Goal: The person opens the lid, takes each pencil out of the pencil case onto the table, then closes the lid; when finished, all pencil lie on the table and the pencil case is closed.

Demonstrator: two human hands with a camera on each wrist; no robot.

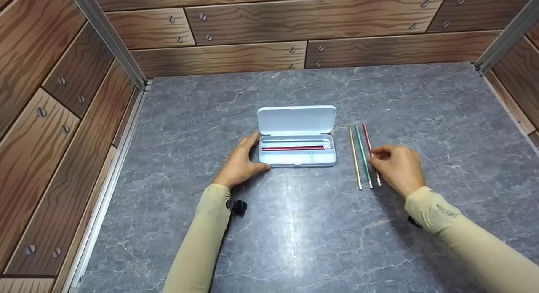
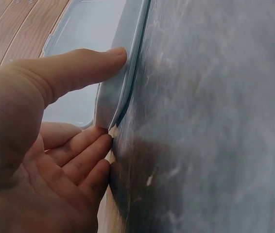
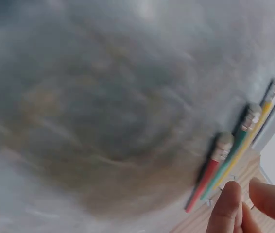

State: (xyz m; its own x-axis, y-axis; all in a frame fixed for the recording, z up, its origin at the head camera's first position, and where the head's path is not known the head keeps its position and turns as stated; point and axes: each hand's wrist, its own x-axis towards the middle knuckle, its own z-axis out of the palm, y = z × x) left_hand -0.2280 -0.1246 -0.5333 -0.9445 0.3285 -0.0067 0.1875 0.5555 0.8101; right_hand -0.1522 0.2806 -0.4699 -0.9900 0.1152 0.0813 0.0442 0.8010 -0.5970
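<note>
A pale blue case [image 1: 286,159] lies with its lid [image 1: 297,121] raised at the back; inside are a red pencil [image 1: 292,148] and a bluish pencil [image 1: 294,140]. My left hand [image 1: 238,164] rests around its left end, thumb straight along the front wall [image 2: 115,90], other fingers touching the end. Right of the case, a gold-yellow pencil [image 1: 354,156], a green pencil [image 1: 362,156] and another red pencil [image 1: 366,135] lie side by side, eraser ends toward me. My right hand [image 1: 398,166] is at this red pencil, thumb and forefinger apart in the right wrist view; no grip shows.
The grey marbled tabletop [image 1: 202,95] surrounds the case and pencils. Wood-patterned panels [image 1: 252,23] stand at the back and both sides, with metal posts at the corners and a pale rail [image 1: 107,175] along the left edge.
</note>
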